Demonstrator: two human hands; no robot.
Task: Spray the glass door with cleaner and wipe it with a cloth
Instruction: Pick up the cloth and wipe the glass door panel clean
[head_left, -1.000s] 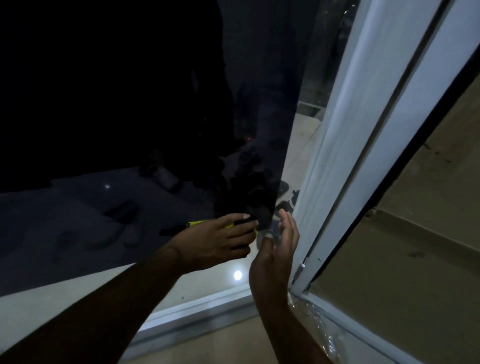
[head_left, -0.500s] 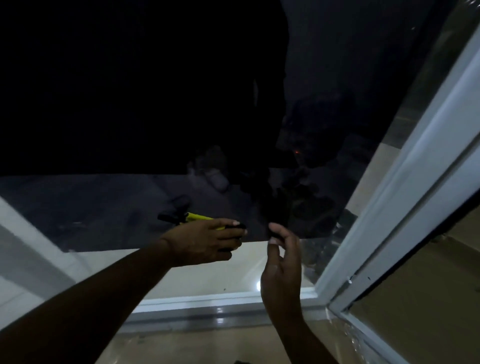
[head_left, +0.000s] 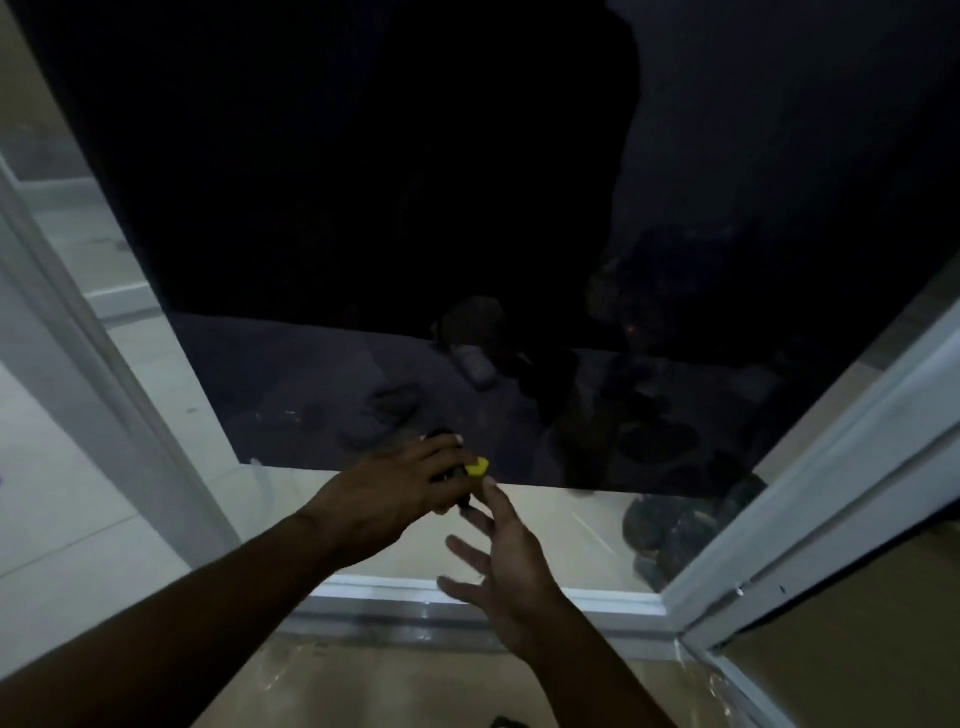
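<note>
We count two grips low at six o'clock, left grip (head_left: 405, 488) and right grip (head_left: 511, 566). One yellow-tipped tool (head_left: 475, 467). One glass door (head_left: 363, 208) up at twelve, and one white frame (head_left: 831, 493) at four.

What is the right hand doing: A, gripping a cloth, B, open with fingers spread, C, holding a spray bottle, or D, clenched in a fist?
B: the right hand is open with its fingers spread before the glass door, gripping nothing, while the left hand grips a yellow-tipped tool.
</note>
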